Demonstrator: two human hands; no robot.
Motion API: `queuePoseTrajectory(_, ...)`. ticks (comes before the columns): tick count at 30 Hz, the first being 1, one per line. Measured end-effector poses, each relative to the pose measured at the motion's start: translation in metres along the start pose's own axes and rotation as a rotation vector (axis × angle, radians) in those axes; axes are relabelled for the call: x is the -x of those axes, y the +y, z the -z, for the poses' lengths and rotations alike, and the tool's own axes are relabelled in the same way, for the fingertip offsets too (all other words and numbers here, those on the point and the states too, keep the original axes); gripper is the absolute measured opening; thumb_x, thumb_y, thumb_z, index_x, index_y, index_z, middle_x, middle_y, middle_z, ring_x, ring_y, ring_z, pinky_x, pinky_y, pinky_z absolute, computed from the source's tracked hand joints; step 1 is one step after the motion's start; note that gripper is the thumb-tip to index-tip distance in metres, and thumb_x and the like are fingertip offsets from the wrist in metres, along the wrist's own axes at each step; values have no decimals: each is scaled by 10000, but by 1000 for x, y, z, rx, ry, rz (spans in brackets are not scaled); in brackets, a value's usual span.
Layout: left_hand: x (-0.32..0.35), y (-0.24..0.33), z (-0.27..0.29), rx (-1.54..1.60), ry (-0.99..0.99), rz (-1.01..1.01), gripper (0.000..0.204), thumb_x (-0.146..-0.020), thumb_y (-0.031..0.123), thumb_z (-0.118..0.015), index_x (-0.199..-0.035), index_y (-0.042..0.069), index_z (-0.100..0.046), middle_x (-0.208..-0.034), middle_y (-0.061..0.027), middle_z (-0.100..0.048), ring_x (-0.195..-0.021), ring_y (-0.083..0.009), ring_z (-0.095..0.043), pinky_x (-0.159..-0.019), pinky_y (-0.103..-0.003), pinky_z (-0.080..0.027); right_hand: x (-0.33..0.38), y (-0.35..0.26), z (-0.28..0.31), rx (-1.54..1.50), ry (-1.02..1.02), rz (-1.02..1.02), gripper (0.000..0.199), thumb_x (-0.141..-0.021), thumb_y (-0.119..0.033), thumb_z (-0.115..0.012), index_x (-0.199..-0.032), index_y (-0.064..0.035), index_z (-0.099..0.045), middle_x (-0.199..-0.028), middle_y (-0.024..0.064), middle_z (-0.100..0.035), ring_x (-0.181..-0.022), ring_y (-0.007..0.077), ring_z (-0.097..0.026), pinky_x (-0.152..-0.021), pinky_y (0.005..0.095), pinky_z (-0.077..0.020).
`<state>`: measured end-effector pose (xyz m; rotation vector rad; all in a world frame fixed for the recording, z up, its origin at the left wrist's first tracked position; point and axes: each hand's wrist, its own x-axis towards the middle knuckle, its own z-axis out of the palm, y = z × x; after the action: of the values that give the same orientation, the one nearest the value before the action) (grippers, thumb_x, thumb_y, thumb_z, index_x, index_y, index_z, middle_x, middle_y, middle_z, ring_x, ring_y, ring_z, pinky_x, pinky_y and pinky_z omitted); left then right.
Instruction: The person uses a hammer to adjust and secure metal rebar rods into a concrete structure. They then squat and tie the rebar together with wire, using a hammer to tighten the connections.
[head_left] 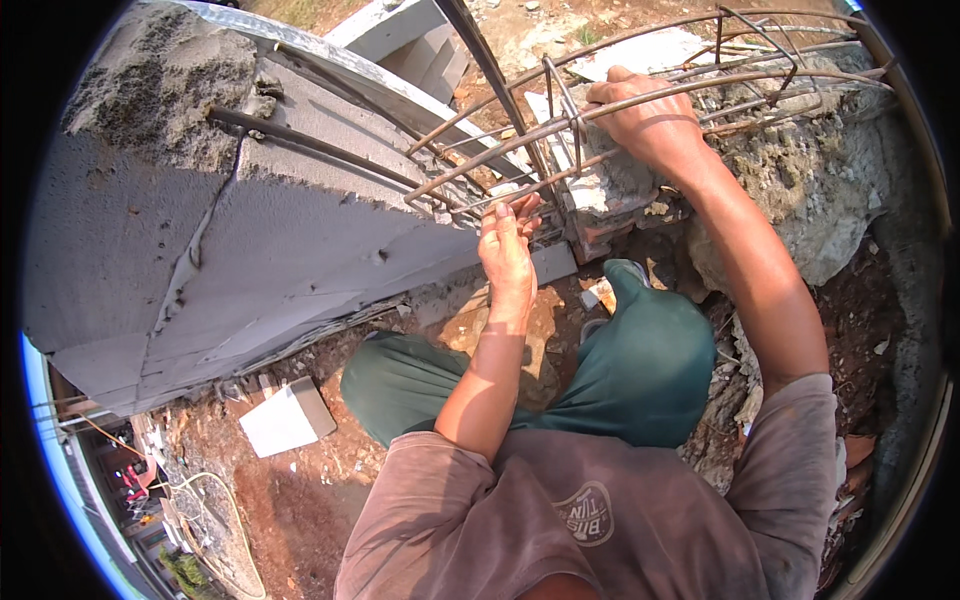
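— On top of the rough grey concrete wall, along its upper edge, what do we have?

— We have a cage of rusty brown steel reinforcing bars lying lengthwise over the wall's top and running on toward the far right corner, where it passes over a lumpy mass of broken grey concrete.

— And our hands?

— Our right hand is curled over one of the upper long bars of the cage, fingers wrapped round it, so it is closed on the bar. Our left hand is lower, at the near end of the wall's top, fingers stretched up and only loosely bent, their tips touching the lower bars where a square stirrup crosses them. Whether it grips anything small there, we cannot tell.

— What lies about us?

— A stack of red bricks sits just below the cage, between both hands. Our knees in dark green trousers are bent over reddish-brown soil. A pale grey flat block lies on that soil near the foot of the wall.
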<state>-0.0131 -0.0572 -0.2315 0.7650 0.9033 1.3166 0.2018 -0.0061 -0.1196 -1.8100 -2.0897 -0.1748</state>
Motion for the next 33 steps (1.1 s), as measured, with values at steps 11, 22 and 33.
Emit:
queuePoseTrajectory(11,-1,0,-1,77,36,39,205,-967,198,-502,-1042,8,-514,-1045,-144,-627,-965,-198,-608,-795,-324,-510,-1,-11,6,-15,14,-30,179,-822,-280,-605,-840,-119,-682,-833,84,-615,-839,295,-624,-711,418,-502)
queuePoseTrajectory(22,3,10,-6,232,-1,126,209,-971,218,-490,-1088,46,-487,-1076,-143,-628,-1052,-253,-597,-831,-361,-491,46,-22,37,-135,-10,216,233,-849,-208,-594,-997,-43,-669,-975,103,-618,-925,272,-596,-926,412,-373)
queuePoseTrajectory(33,3,7,-5,141,27,55,206,-983,222,-461,-1058,30,-462,-1058,-155,-620,-995,-238,-618,-798,-326,-490,45,-25,10,-260,-29,156,193,-813,-241,-649,-887,-71,-702,-810,65,-619,-813,263,-562,-782,375,-398)
